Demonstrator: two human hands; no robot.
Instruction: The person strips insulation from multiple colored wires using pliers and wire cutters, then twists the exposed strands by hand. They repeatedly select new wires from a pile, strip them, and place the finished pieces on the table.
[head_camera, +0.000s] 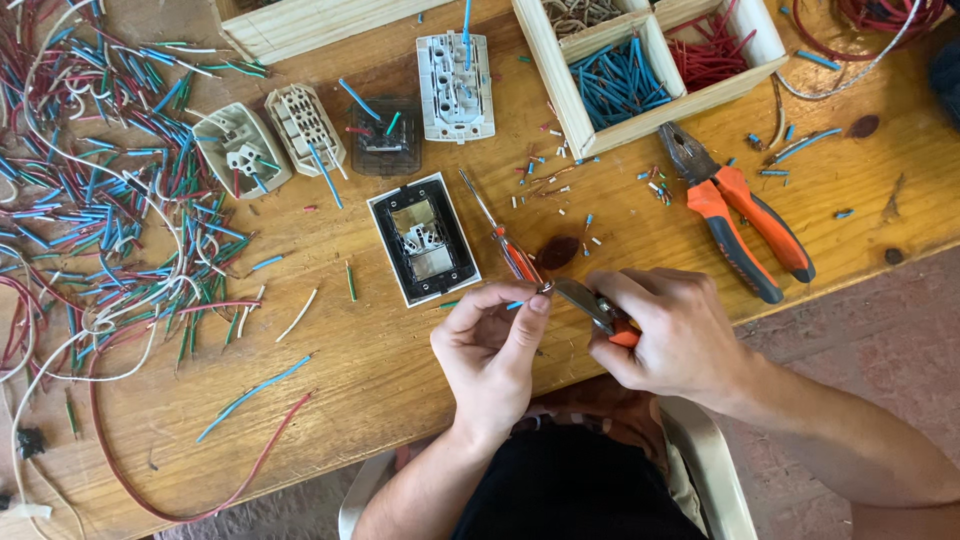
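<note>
My left hand (492, 348) pinches a short blue wire piece (514, 305) between thumb and forefinger near the table's front edge. My right hand (668, 335) grips a small pair of orange-handled pliers (592, 304), whose jaws meet the end of the wire at my left fingertips. A red-handled screwdriver (505, 240) lies just beyond my hands. Beside it sits a black-framed switch plate (422, 240) with metal parts showing.
Large orange-and-black pliers (740, 212) lie to the right. A wooden divided tray (640, 70) holds blue and red wire pieces. Several socket modules (300, 125) sit at the back. A heap of coloured wire offcuts (100, 190) covers the left of the wooden table (400, 380).
</note>
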